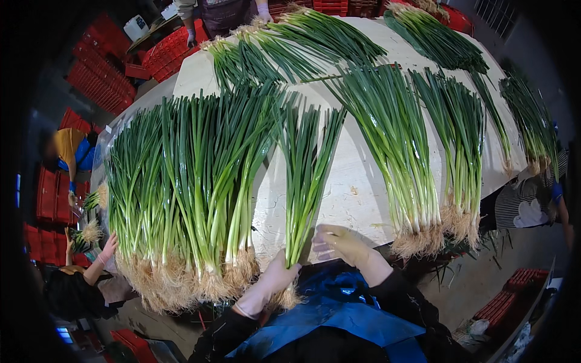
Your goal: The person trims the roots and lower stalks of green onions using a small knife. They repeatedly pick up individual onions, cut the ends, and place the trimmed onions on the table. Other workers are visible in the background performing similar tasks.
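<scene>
My left hand (277,274), in a thin pale glove, grips a small bunch of green onions (302,181) just above its roots; the leaves fan out over the pale tabletop (354,181). To its right my right hand (338,245), also gloved, is held with fingers apart and nothing between them, at the near table edge. A large row of green onions (190,190) lies on the left, its roots hanging over the near edge. On the right lie a thick bunch (404,168) and a slimmer bunch (463,154), roots towards me.
Across the table lie more onion bunches (317,41), beside a person in a dark apron (227,13). Another person's hand (108,248) touches the left pile. A person in a striped top (519,204) is at the right. Red plastic crates (168,54) are stacked beyond the table.
</scene>
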The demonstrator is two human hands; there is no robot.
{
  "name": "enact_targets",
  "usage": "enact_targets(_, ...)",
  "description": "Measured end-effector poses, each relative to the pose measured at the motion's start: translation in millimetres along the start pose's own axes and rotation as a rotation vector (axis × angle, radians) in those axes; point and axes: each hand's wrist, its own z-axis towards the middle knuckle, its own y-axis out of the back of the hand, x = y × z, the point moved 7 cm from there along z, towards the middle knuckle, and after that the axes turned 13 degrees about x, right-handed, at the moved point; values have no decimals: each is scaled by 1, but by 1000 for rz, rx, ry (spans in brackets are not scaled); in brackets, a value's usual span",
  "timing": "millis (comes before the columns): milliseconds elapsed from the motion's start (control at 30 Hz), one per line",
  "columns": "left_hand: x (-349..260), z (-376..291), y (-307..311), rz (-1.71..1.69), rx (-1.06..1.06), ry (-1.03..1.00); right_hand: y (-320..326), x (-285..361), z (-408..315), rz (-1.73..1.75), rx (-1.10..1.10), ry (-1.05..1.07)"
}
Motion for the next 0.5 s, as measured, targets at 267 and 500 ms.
enact_targets(267, -44, -74, 12, 478, -105, 35, -17, 35, 60, 360, 141, 449)
enact_targets(500, -55, -133, 59, 837, -353, -71, -115, 90, 73, 158, 336, 464)
